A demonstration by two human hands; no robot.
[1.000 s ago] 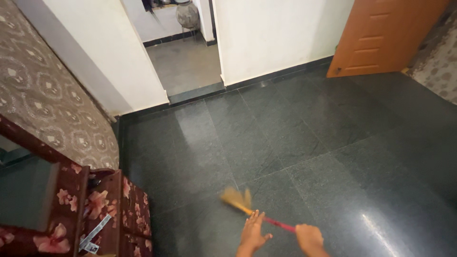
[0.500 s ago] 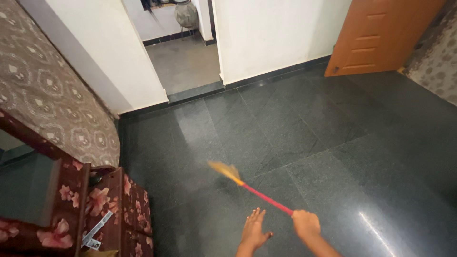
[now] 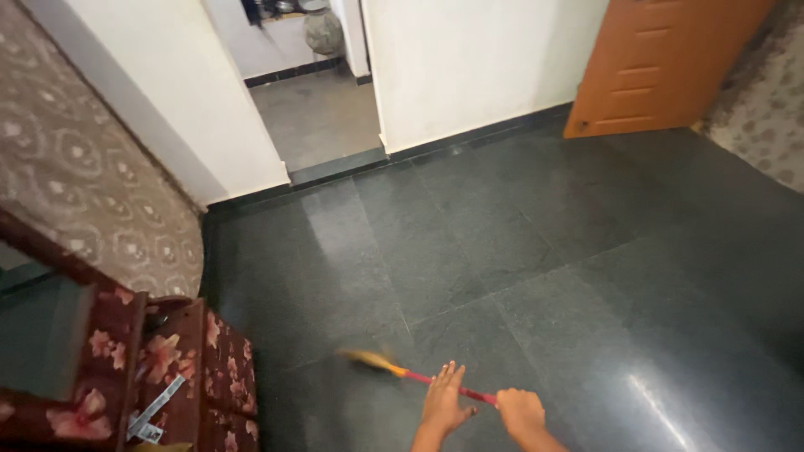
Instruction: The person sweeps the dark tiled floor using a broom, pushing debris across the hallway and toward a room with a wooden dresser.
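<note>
Right hand (image 3: 519, 413) fingers clamp the red broom (image 3: 419, 376) handle; left hand (image 3: 442, 398) fingers lie spread over it. The bristles, blurred, seem to brush the dark floor (image 3: 536, 251), just right of the floral cabinet (image 3: 180, 368).

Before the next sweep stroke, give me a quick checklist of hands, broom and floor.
1. Right hand closed on the red broom handle: ok.
2. Left hand gripping: not ok, fingers spread open, palm only resting over the handle.
3. Broom bristles touching the dark tiled floor: cannot tell, blurred.
4. Floor between bristles and open doorway: ok, nothing lying there.
5. Gap to the floral sofa on the left: ok, bristles apart from it.
6. Orange door away from the broom: ok.
</note>
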